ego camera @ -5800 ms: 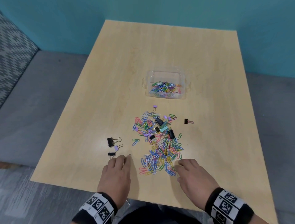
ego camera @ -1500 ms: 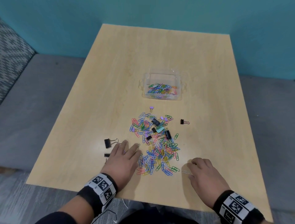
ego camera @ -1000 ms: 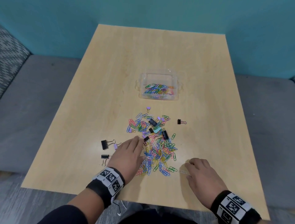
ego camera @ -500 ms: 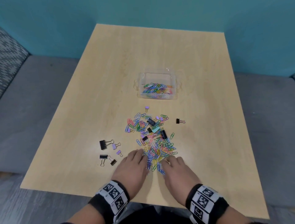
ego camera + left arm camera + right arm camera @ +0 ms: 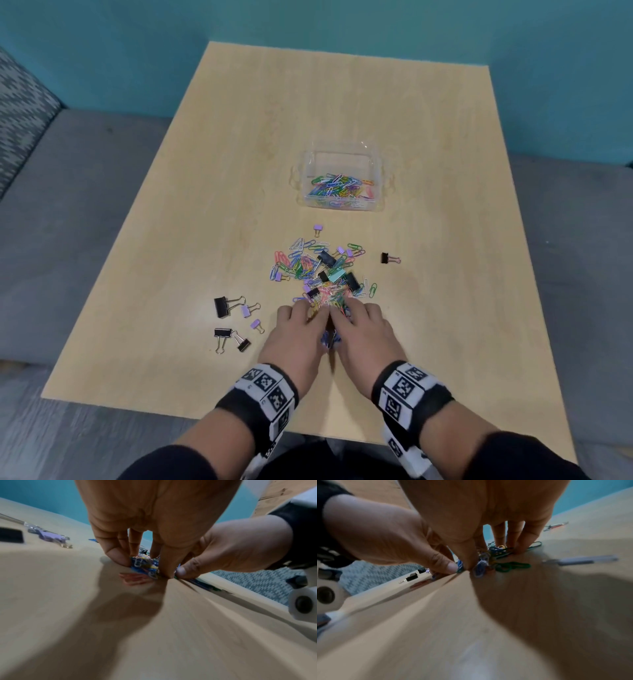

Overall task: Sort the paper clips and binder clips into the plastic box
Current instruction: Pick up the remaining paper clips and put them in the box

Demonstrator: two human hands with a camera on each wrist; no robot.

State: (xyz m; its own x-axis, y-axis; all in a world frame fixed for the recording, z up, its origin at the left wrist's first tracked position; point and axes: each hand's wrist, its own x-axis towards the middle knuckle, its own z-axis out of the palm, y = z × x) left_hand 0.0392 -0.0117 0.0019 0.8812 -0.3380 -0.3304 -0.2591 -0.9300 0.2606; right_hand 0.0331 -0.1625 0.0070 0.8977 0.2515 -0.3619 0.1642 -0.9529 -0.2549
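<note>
Both my hands lie side by side on the near end of the heap of coloured paper clips (image 5: 317,267). My left hand (image 5: 301,317) and right hand (image 5: 358,313) curl their fingers and thumbs round a bunch of clips pressed between them. The left wrist view shows a blue and yellow bunch (image 5: 143,564) between thumb and fingers. In the right wrist view, clips (image 5: 498,551) sit under the fingertips. Black, purple and teal binder clips are mixed into the heap. The clear plastic box (image 5: 340,153) stands beyond it and holds paper clips (image 5: 337,186).
Several black and purple binder clips (image 5: 233,318) lie apart to the left of my hands. A lone black binder clip (image 5: 386,258) lies right of the heap, and a purple one (image 5: 318,228) just before the box. A teal wall bounds the table's far edge.
My hands have slid together and forward, sweeping the near paper clips into a tight bunch between them. The right hand came in from the right.
</note>
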